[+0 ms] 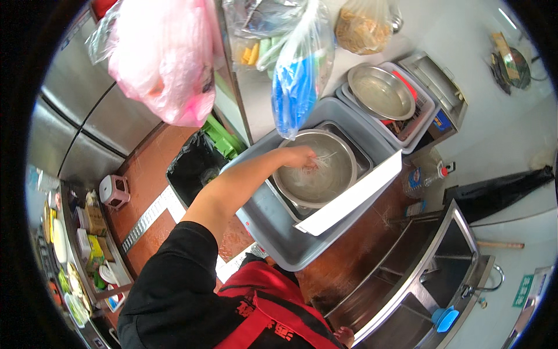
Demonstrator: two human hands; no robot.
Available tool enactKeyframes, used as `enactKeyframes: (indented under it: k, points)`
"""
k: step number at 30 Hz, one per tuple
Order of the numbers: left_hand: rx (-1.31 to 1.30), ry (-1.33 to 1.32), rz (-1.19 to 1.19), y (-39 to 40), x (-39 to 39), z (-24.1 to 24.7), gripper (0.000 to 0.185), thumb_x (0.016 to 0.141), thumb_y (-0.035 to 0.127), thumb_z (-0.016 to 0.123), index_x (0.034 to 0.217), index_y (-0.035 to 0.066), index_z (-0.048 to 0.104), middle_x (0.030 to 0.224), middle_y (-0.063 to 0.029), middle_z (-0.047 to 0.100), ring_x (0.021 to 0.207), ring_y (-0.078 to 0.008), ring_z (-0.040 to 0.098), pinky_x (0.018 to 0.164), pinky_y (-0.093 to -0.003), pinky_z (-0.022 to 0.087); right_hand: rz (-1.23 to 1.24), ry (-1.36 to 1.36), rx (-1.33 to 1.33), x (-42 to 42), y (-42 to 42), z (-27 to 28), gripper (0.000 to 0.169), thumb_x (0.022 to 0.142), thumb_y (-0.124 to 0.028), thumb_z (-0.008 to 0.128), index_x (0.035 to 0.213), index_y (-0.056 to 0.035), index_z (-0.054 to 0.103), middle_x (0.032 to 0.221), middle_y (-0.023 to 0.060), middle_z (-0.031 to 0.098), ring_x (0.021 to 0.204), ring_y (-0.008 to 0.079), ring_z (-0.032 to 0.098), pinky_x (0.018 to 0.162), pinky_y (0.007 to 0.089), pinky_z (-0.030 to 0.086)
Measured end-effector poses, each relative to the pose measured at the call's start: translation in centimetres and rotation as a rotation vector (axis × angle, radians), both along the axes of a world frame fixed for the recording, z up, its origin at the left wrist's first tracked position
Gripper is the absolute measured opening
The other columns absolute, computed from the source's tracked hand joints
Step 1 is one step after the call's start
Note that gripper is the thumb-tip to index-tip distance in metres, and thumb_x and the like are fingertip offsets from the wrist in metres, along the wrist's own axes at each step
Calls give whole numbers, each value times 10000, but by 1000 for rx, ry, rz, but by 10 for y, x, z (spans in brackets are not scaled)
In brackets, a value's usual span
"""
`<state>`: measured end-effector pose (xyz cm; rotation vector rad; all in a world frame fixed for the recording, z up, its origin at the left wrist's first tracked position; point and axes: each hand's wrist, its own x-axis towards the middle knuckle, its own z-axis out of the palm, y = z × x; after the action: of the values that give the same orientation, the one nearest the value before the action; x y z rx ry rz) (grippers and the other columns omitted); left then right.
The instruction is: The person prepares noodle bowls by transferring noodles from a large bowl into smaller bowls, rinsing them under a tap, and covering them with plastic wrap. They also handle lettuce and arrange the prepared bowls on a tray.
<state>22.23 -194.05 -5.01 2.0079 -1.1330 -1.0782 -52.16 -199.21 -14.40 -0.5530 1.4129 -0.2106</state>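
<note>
My left hand point(301, 158) reaches into a round steel bowl point(283, 187) of cloudy liquid. Its fingers are closed on thin whitish strands point(323, 160), some hanging loose from them. More pale strands seem to lie in the liquid below. The bowl rests on a rectangular steel tray point(368, 163) inside a large grey plastic tub point(270, 222). A white board point(353, 196) lies across the tub's right side. My right hand point(345, 335) is low at the bottom edge, near the rim of the steel sink, partly cut off; its grip cannot be made out.
Filled plastic bags, one pink point(161, 65) and one blue point(294, 87), hang or lie at the top. A second steel bowl point(381, 89) tops stacked baskets at upper right. A lined black bin point(187, 161) stands left, a steel sink point(405, 301) lower right, a pink stool point(114, 191) farther left.
</note>
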Motion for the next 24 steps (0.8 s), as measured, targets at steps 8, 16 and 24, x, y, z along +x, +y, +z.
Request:
enactKeyframes:
  k: [8,16,24]
  points:
    - [-15,124,37,6,7,27,265,853,145,553,1086,26,599,925,-59,645,845,-151,587,774,-325,464,593,222,-102,26,6,-10,243,827,-194,541,1025,-64,590,876,95,608,730,220,575,596,309,458]
    - [14,-229,-207,-13,-11,-8,560,804,124,615,1322,83,407,1352,-192,388,1241,-300,390,1028,-379,322,1075,213,-430,57,-31,-3,271,805,-204,553,999,-21,602,858,117,624,775,227,584,649,338,465]
    - [227,-330,19,-19,-48,35,469,837,153,575,1275,49,442,1235,-214,472,1137,-364,467,960,-419,377,942,91,-605,231,-200,77,130,871,-84,503,926,-19,602,667,60,586,574,117,569,524,252,470]
